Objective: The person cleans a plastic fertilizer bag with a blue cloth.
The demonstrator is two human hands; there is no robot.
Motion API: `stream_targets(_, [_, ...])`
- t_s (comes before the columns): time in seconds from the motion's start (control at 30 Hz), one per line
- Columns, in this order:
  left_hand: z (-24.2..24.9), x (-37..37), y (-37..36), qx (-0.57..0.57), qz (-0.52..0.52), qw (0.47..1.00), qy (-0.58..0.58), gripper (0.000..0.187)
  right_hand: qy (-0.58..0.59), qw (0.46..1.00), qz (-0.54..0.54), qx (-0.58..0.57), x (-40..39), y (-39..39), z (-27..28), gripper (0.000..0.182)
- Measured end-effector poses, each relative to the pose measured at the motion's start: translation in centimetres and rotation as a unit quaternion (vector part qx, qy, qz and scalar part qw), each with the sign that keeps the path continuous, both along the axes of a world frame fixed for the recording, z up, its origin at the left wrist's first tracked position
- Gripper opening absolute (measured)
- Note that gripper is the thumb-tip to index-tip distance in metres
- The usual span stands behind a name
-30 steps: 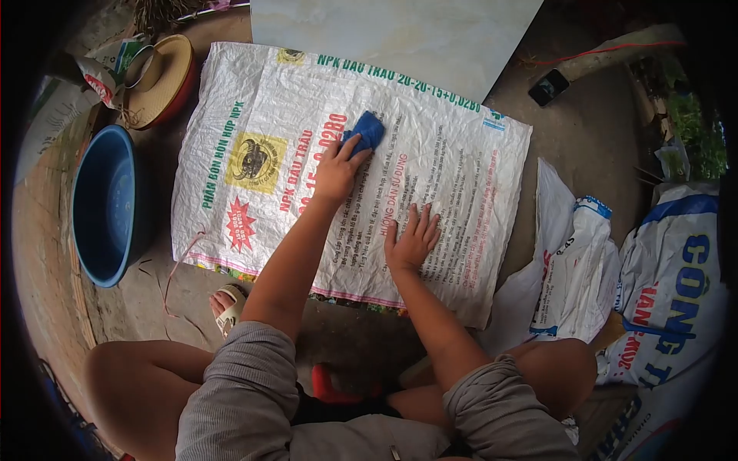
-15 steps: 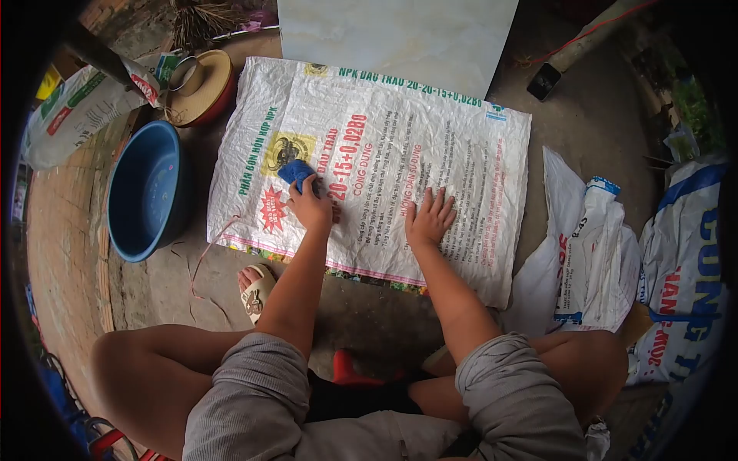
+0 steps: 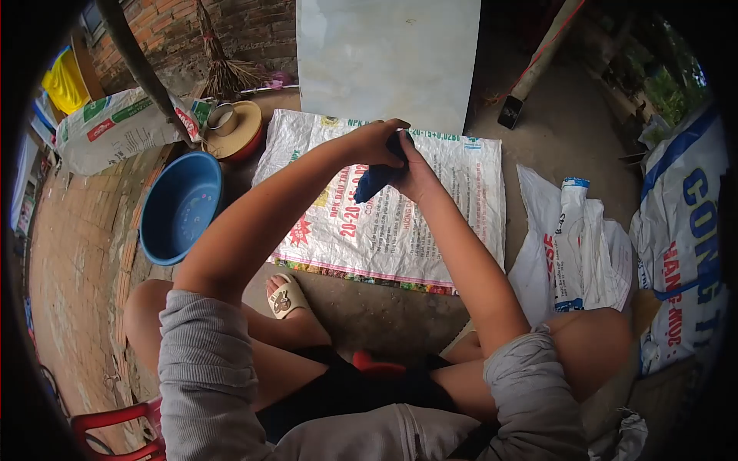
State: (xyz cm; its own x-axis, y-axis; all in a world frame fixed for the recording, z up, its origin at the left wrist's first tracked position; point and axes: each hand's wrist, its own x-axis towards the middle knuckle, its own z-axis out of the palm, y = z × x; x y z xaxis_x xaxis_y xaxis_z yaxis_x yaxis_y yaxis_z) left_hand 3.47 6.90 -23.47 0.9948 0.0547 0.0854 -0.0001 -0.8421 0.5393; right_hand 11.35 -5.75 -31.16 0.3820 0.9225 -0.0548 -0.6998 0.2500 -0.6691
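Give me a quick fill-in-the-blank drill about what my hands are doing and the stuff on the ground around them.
The left hand and right hand both hold a dark blue ____. The big "20-20-15" on the printed sack is colored ____. The round basin by the straw hat is colored ____. Behind the broom is a wall of ____.
Missing words: cloth; red; blue; brick.

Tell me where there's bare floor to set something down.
Bare floor shows between the near edge of the spread sack and the legs, and between the black device and the white sacks. It's crowded left, around the blue basin and straw hat, and right, among those sacks.
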Motion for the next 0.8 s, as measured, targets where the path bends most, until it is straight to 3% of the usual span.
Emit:
stream_targets(0.07, [5.4,-3.0,0.6,-0.108,0.019,0.992,0.058,0.074,-0.125,0.991,0.039,-0.025,-0.2,-0.4,4.5,0.056])
stream_targets(0.13, [10.2,-6.9,-0.3,0.012,0.052,0.994,0.098,0.061,-0.137,0.988,0.047,-0.05,-1.6,-1.7,8.9,0.046])
stream_targets(0.17, [10.2,-8.0,0.8,0.097,0.051,0.991,0.075,0.041,-0.245,0.965,0.035,-0.082,-2.6,-2.4,10.5,0.044])
stream_targets(0.2, [10.2,-9.0,0.4,0.096,0.049,0.991,0.074,0.041,-0.351,0.929,0.021,-0.114,-3.5,-3.1,11.5,0.043])
stream_targets(0.27, [10.2,-10.8,-0.4,0.092,0.089,0.99,0.066,0.029,-0.391,0.911,0.008,-0.136,-5.3,-4.8,12.5,0.048])
stream_targets(0.3, [9.9,-11.1,-1.0,0.067,0.057,0.994,0.064,0.023,-0.424,0.893,-0.012,-0.151,-6.4,-6.0,12.8,0.05])
stream_targets(0.33, [10.0,-10.8,-1.2,0.087,-0.008,0.989,0.122,0.031,-0.458,0.873,-0.031,-0.167,-7.1,-6.8,13.2,0.052])
stream_targets(0.4, [11.1,-10.0,-3.4,0.019,0.024,0.962,0.27,0.044,-0.47,0.864,-0.021,-0.177,-7.4,-8.1,13.9,0.054])
stream_targets(0.47, [11.0,-9.4,-4.7,-0.114,-0.072,0.965,0.226,0.057,-0.478,0.858,-0.046,-0.183,-7.3,-8.9,15.1,0.05])
stream_targets(0.63, [12.8,-8.1,-5.5,-0.078,-0.056,0.969,0.229,0.052,-0.482,0.852,-0.058,-0.193,-7.1,-9.2,15.1,0.039])
stream_targets(0.8, [13.6,-6.9,-3.7,-0.035,-0.058,0.977,0.2,0.057,-0.391,0.9,-0.054,-0.183,-6.2,-7.9,15.4,0.039])
